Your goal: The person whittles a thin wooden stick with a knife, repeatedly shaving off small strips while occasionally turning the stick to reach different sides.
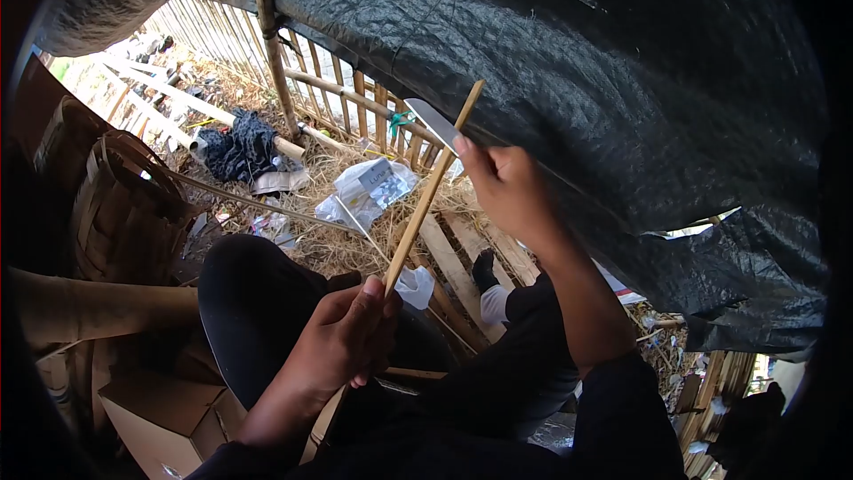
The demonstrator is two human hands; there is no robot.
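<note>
A long, flat bamboo strip [426, 200] slants up and to the right in front of me. My left hand [346, 333] is wrapped round its lower part, and the strip's bottom end passes down beside my forearm. My right hand [508, 187] is closed on a knife [433, 124], whose handle is hidden inside the fist. The knife's blade points up and left and crosses the strip below its upper tip. Whether the edge bites into the strip cannot be made out. My thumb lies along the blade near the strip.
Dark plastic sheeting [569, 116] hangs at the right and above. Behind it runs a bamboo fence [342, 98]. Wooden slats [458, 258], straw and plastic bags [378, 185] cover the ground. A cardboard box [160, 418] and a thick bamboo pole [107, 307] are at my left.
</note>
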